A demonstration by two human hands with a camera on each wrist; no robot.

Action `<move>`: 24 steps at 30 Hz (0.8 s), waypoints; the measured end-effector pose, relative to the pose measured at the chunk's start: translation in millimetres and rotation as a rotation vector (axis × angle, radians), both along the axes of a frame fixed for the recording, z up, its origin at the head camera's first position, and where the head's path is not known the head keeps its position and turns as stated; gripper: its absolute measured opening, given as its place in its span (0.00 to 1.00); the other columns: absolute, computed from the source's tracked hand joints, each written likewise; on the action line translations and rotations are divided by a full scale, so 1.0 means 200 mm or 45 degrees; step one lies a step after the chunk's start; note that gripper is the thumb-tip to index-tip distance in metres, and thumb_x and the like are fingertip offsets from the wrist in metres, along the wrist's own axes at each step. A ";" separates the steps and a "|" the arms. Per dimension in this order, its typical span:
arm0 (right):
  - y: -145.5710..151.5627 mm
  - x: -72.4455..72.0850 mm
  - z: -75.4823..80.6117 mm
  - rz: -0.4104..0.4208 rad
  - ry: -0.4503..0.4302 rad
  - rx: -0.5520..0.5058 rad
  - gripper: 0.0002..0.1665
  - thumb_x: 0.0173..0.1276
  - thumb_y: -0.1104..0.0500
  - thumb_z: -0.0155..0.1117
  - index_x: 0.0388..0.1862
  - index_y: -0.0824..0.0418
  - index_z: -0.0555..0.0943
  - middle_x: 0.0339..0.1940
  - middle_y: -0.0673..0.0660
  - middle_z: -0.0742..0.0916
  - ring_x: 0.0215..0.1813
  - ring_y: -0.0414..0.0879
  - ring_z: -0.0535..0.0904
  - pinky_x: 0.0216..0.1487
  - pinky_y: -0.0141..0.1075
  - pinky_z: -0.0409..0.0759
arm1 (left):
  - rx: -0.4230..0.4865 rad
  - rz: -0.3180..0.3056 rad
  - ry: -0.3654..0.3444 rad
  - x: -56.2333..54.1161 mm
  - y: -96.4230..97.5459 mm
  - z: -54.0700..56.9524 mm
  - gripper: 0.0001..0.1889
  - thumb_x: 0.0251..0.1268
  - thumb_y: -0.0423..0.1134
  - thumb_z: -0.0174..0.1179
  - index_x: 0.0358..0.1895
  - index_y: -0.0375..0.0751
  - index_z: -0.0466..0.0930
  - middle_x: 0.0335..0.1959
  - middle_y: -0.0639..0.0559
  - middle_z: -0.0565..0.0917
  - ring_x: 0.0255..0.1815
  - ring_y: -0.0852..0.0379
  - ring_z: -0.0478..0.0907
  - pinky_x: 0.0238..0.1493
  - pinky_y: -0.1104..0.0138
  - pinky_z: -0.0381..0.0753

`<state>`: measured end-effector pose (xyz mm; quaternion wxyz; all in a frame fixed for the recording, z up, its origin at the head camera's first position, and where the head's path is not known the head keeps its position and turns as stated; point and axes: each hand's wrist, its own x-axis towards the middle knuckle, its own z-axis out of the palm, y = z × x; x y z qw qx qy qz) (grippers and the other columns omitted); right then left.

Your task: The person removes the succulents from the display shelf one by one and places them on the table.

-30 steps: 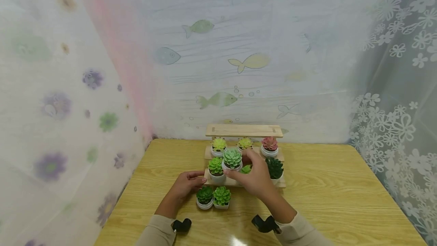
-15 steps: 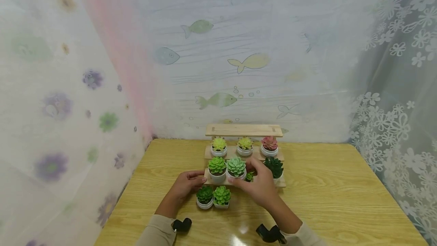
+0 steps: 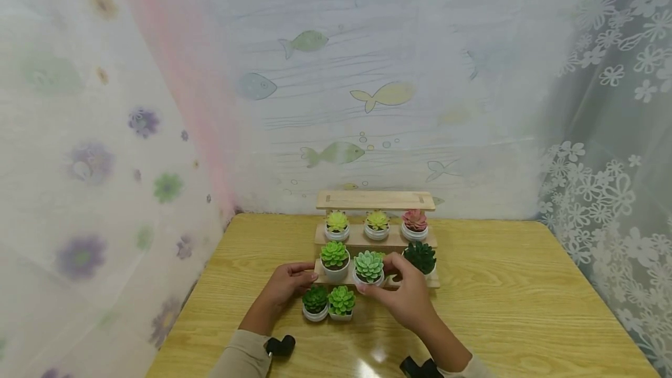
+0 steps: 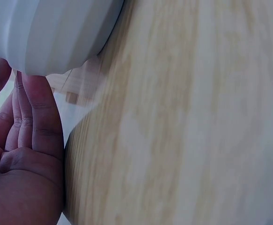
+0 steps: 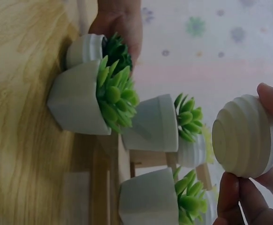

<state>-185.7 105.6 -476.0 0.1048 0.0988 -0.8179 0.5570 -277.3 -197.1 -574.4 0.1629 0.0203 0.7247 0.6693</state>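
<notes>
At the rack (image 3: 375, 200), the right hand (image 3: 406, 296) pinches a pale succulent (image 3: 368, 266), probably for placing, needing gentle lowering; left hand (image 3: 285, 284) straight-fingered alongside.

Wood-grain table (image 3: 499, 296), tiered rack (image 3: 375, 200), two succulents (image 3: 342, 301)

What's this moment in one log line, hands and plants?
right hand: holds pale-green potted succulent aloft | left hand: at wooden shelf, left end | table: dark-green succulent beside bright-green succulent
</notes>
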 end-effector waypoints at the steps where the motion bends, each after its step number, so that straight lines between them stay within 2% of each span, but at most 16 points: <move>1: 0.00 0.01 0.00 0.007 -0.019 -0.019 0.25 0.51 0.44 0.87 0.40 0.46 0.80 0.38 0.48 0.85 0.43 0.46 0.81 0.44 0.43 0.82 | 0.001 -0.001 0.001 0.00 0.00 0.00 0.28 0.69 0.42 0.70 0.68 0.33 0.78 0.41 0.52 0.91 0.38 0.59 0.86 0.42 0.65 0.86; 6: 0.01 0.03 -0.03 0.009 -0.087 -0.055 0.25 0.51 0.46 0.88 0.43 0.46 0.82 0.39 0.49 0.86 0.44 0.45 0.82 0.43 0.37 0.84 | -0.002 -0.002 0.002 -0.01 0.00 -0.01 0.28 0.69 0.41 0.70 0.68 0.32 0.78 0.41 0.52 0.91 0.37 0.60 0.86 0.42 0.65 0.86; 10: 0.02 0.04 -0.07 0.006 -0.056 -0.066 0.26 0.48 0.49 0.89 0.44 0.48 0.84 0.39 0.48 0.87 0.42 0.45 0.84 0.44 0.39 0.85 | 0.001 -0.005 0.000 -0.01 0.00 -0.01 0.28 0.69 0.41 0.70 0.68 0.32 0.78 0.41 0.52 0.91 0.38 0.60 0.86 0.42 0.65 0.86; 15: 0.03 0.06 -0.13 -0.018 -0.039 -0.056 0.25 0.45 0.51 0.91 0.40 0.50 0.85 0.36 0.48 0.88 0.38 0.47 0.84 0.40 0.38 0.84 | 0.003 -0.001 -0.014 0.00 0.01 0.00 0.28 0.69 0.42 0.70 0.68 0.33 0.78 0.42 0.51 0.91 0.39 0.60 0.86 0.43 0.65 0.86; 20: 0.04 0.08 -0.17 -0.086 -0.121 0.004 0.25 0.44 0.48 0.90 0.40 0.47 0.86 0.33 0.45 0.87 0.39 0.44 0.83 0.43 0.41 0.82 | -0.010 0.012 -0.017 0.01 0.01 0.02 0.28 0.69 0.42 0.70 0.68 0.33 0.78 0.43 0.51 0.91 0.38 0.59 0.86 0.42 0.65 0.85; 24: 0.05 0.09 -0.20 -0.111 -0.165 0.045 0.24 0.44 0.46 0.90 0.38 0.45 0.86 0.32 0.43 0.87 0.39 0.41 0.83 0.43 0.37 0.80 | -0.009 0.019 -0.017 0.01 0.01 0.02 0.28 0.69 0.42 0.70 0.68 0.34 0.79 0.42 0.52 0.91 0.38 0.60 0.85 0.41 0.65 0.85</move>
